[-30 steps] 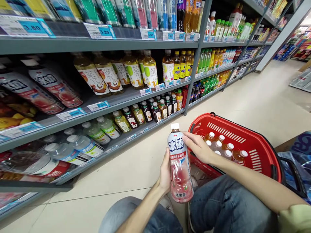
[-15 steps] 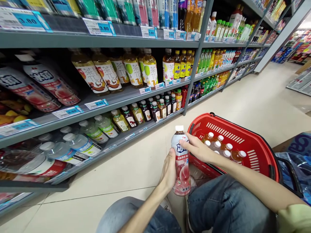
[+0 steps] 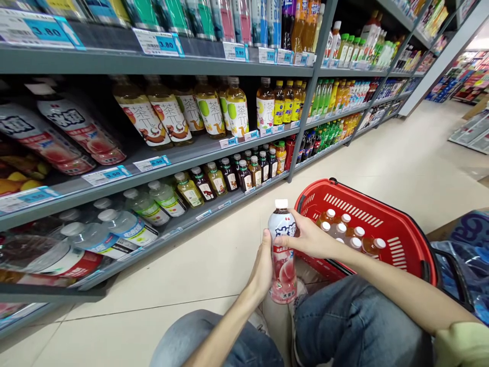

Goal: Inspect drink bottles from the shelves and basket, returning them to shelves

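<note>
Upright between my knees is a peach drink bottle (image 3: 283,270) with a white cap and a pink and pale blue label. My left hand (image 3: 262,265) is wrapped round its left side, thumb pointing up. From the right, my right hand (image 3: 305,235) grips the bottle, its thumb across the front of the label. The fingers behind the bottle are hidden. Just right of it stands a red shopping basket (image 3: 359,196) holding several white-capped bottles (image 3: 339,230). Two similar peach bottles (image 3: 82,130) lean on the middle shelf at the left.
A grey shelf unit (image 3: 191,68) with several rows of drinks and price tags runs along the left into the distance. Pale floor tiles (image 3: 183,265) lie between it and me. Blue plastic-wrapped goods (image 3: 464,260) sit at the right, beside the basket's black handle (image 3: 454,275).
The bottle has shifted slightly left. My right thumb has moved lower on the label, and my left hand sits a little higher round the bottle.
</note>
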### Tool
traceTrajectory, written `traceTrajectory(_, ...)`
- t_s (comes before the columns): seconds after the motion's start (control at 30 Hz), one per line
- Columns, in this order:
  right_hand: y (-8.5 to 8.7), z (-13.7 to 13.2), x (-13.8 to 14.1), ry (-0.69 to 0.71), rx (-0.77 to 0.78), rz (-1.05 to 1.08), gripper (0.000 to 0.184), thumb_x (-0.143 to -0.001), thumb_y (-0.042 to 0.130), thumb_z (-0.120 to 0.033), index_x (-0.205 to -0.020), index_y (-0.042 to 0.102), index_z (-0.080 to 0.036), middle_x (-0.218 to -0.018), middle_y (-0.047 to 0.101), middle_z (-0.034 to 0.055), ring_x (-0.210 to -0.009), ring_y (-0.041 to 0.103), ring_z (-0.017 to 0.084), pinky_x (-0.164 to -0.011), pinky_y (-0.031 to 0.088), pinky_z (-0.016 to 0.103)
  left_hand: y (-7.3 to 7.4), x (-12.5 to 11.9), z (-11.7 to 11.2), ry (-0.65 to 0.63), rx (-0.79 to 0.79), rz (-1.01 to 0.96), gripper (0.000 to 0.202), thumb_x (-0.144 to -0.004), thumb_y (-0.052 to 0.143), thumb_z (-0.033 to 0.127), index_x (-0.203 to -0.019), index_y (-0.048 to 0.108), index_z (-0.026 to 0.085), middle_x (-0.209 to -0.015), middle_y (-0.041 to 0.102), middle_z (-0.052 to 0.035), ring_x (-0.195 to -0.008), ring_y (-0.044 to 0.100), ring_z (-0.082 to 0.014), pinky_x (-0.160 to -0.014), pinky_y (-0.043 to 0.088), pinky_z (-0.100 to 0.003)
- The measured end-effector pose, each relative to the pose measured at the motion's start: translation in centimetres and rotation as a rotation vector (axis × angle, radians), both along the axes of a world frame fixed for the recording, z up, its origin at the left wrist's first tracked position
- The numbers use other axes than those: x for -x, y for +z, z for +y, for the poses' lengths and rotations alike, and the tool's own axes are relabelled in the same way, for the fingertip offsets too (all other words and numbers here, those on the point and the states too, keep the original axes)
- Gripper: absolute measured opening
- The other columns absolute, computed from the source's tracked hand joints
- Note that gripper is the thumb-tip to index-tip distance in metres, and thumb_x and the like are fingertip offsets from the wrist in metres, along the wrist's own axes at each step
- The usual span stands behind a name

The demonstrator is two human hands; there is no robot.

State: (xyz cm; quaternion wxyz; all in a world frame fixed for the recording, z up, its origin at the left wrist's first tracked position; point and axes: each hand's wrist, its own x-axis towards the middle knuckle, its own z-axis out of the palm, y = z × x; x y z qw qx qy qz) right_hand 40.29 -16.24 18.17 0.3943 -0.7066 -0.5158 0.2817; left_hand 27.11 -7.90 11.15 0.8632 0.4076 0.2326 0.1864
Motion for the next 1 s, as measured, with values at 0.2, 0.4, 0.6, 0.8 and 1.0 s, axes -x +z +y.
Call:
traceTrajectory(0.2, -0.2, -0.2, 0.1, 0.034, -0.002, -0.012, 0.057, -0.088, 0.067, -0.057, -0.123, 0.045, -0.016, -0.096, 0.067, 0.0051, -0.084, 0.063, 0.020, -0.071, 0.045, 0.029, 1.0, -0.1, 0.1, -0.018, 0.080, 0.056, 0.068, -0.088, 0.054, 0.069, -0.124, 0.068, 0.013, -0.120, 0.072, -0.0147, -0.124, 0.061, -0.0308, -0.114, 0.040, -0.044)
traceTrajectory(0.4, 0.1, -0.1, 0.2, 0.024, -0.004, -0.038, 0.058, -0.089, 0.065, -0.058, -0.124, 0.044, -0.017, -0.094, 0.067, 0.0040, -0.082, 0.063, 0.020, -0.070, 0.045, 0.029, 1.3, 0.0, 0.1, -0.025, 0.123, 0.092, 0.068, -0.090, 0.052, 0.068, -0.127, 0.066, 0.013, -0.124, 0.070, -0.0147, -0.127, 0.060, -0.0307, -0.114, 0.041, -0.045)
traceTrajectory(0.6, 1.0, -0.1, 0.5, -0.063, 0.114, -0.190, 0.057, -0.083, 0.068, -0.063, -0.111, 0.049, -0.018, -0.088, 0.067, 0.0045, -0.078, 0.064, 0.022, -0.066, 0.042, 0.030, 1.4, 0.1, -0.1, -0.049, 0.121, 0.088, 0.066, -0.093, 0.047, 0.067, -0.129, 0.066, 0.015, -0.127, 0.069, -0.0125, -0.128, 0.059, -0.0289, -0.118, 0.035, -0.044)
traceTrajectory(0.8, 0.8, 0.0, 0.3, -0.063, 0.124, -0.201, 0.057, -0.083, 0.067, -0.064, -0.112, 0.049, -0.019, -0.090, 0.068, 0.0048, -0.079, 0.064, 0.023, -0.068, 0.043, 0.031, 1.5, 0.2, -0.1, -0.052, 0.130, 0.105, 0.065, -0.093, 0.047, 0.067, -0.131, 0.065, 0.017, -0.130, 0.068, -0.0107, -0.128, 0.058, -0.0283, -0.120, 0.033, -0.044)
traceTrajectory(1.0, 0.5, -0.1, 0.1, -0.053, 0.119, -0.207, 0.058, -0.083, 0.065, -0.068, -0.111, 0.049, -0.019, -0.087, 0.067, 0.0039, -0.076, 0.063, 0.022, -0.066, 0.043, 0.031, 1.6, 0.2, 0.0, -0.055, 0.150, 0.101, 0.065, -0.094, 0.047, 0.065, -0.134, 0.063, 0.017, -0.130, 0.068, -0.0109, -0.130, 0.057, -0.0276, -0.119, 0.034, -0.044)
